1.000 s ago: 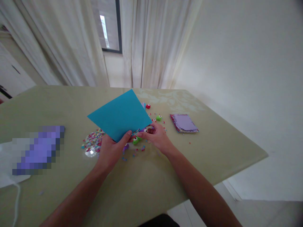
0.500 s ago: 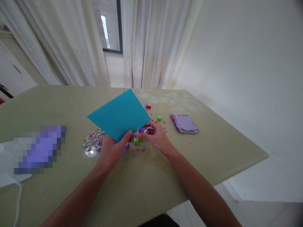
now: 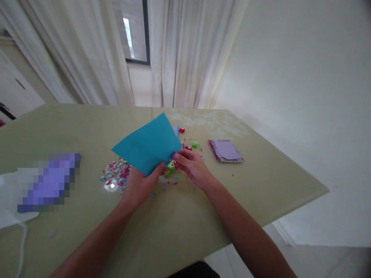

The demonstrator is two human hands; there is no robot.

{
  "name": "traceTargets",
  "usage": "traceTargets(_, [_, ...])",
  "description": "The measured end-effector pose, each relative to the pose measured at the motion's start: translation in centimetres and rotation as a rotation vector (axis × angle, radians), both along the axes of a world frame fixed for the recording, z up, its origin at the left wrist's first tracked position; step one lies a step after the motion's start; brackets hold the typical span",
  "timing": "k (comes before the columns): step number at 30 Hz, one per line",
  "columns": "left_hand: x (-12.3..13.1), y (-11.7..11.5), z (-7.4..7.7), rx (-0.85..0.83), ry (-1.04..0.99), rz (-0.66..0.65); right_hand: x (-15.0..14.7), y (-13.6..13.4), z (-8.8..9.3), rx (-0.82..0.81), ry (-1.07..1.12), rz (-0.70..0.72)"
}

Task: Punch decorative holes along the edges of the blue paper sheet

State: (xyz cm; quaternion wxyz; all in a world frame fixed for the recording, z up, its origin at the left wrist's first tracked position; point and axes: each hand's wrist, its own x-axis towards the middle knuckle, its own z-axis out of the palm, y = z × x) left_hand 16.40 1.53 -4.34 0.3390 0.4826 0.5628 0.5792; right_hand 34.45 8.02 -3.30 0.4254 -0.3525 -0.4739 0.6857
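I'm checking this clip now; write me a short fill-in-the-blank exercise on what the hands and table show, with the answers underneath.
1. The left hand holds a sheet of paper coloured ____.
2. The right hand pinches a small object coloured ____ at the sheet's edge.
3. From the wearer's viewpoint, the paper stack lies to the ____ of both hands.
4. The confetti heap is nearer the ____ hand.

Missing words: blue; purple; right; left.

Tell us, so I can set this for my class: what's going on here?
A person's left hand holds a blue sheet above the table, while the right hand grips a small purple object at its edge. Confetti lies heaped to the left; a stack of paper sits to the right.
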Motion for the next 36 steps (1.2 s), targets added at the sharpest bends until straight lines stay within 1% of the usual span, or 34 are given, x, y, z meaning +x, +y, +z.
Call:
traceTargets(3, [0.1,0.1,0.2,0.003,-0.050,0.013,-0.1,0.0,0.0,-0.058,0.051,0.028])
traceTargets(7, [0.3,0.0,0.5,-0.035,-0.087,-0.023,-0.3,-0.1,0.0,-0.076,0.074,0.038])
traceTargets(12, [0.3,-0.1,0.6,-0.004,-0.056,-0.027,-0.5,-0.3,-0.1,-0.082,0.065,0.029])
traceTargets(20, [0.1,0.1,0.0,-0.003,-0.028,-0.058,-0.6,-0.1,-0.3,-0.107,0.074,0.037])
traceTargets(31, [0.2,0.1,0.1,0.028,-0.007,-0.031,-1.1,-0.6,-0.2,-0.124,0.117,0.026])
traceTargets(36, [0.2,0.2,0.1,-0.012,-0.121,-0.035,-1.2,-0.6,-0.2,-0.106,0.127,0.021])
